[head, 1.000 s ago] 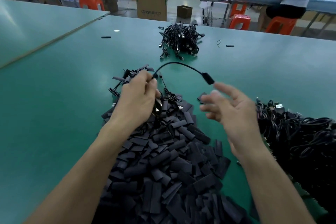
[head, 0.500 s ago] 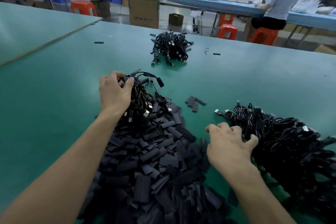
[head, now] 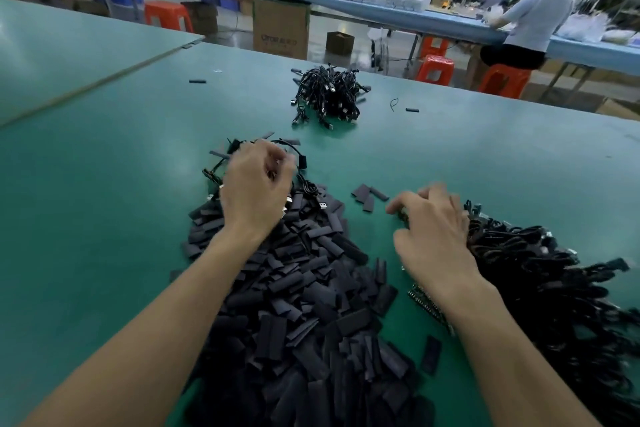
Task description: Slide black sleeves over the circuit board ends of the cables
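**Q:** What is lying in view, starting from the left?

**A:** A green table (head: 104,218) is filling most of the view. The landmark is a big pile of black sleeves (head: 304,305), spreading from the near edge up the middle. Far beyond the pile and to its left, one stray sleeve (head: 197,81) is lying alone.

**Q:** What is the left hand doing?

**A:** The left hand (head: 256,187) is resting on the far end of the pile. Its fingers are curling round a small bunch of cables (head: 306,185) and grasping them. Cable loops are sticking out beyond the knuckles. Silver USB plugs (head: 322,206) are trailing onto the pile's far right edge.

**Q:** And further right?

**A:** Well beyond the pile, a separate bundle of cables (head: 329,94) is sitting on the table. Just off the pile's far right corner, a few loose sleeves (head: 369,196) are lying flat. To the right of the pile, the right hand (head: 434,236) is reaching down onto the edge of a large heap of cables (head: 554,274). Its fingers are bending over the heap. They are blurred, so I cannot tell whether they are pinching anything or only touching.

**Q:** What is showing in the background?

**A:** Past the table's far edge, beyond the pile, a cardboard box (head: 280,28) and orange stools (head: 168,15) are standing on the floor. Far to the right of the pile, a person (head: 533,21) in a pale top is sitting at a blue workbench (head: 433,22), back to the camera.
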Tool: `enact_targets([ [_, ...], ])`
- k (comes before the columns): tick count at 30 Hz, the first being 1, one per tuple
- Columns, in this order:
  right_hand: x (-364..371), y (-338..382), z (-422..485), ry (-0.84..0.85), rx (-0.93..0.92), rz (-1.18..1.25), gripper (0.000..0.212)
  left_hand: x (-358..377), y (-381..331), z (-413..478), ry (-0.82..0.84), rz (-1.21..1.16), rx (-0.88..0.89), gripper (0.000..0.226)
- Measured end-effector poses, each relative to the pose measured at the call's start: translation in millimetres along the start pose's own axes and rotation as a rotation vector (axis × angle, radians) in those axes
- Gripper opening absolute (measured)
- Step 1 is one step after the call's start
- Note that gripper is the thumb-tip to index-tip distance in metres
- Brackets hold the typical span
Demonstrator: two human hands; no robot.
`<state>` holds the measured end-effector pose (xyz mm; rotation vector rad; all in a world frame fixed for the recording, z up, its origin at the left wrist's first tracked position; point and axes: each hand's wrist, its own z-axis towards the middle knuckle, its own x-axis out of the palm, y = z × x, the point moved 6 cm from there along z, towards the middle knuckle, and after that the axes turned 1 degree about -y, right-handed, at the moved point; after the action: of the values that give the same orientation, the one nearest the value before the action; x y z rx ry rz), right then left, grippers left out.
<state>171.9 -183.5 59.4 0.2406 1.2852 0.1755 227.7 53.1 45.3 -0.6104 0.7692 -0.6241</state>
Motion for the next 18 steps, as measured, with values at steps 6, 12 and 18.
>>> enact_targets([
  [6,-17,46,17,0.076,-0.269,0.370,0.059,51,-44,-41,0.656,-0.470,0.075,0.046],
  [12,-10,48,6,0.118,-0.321,0.618,0.075,68,-52,-65,0.691,-0.801,-0.105,0.080],
  [18,-5,26,3,0.177,-0.159,0.379,0.069,64,-65,-75,0.659,-0.572,0.193,0.039],
])
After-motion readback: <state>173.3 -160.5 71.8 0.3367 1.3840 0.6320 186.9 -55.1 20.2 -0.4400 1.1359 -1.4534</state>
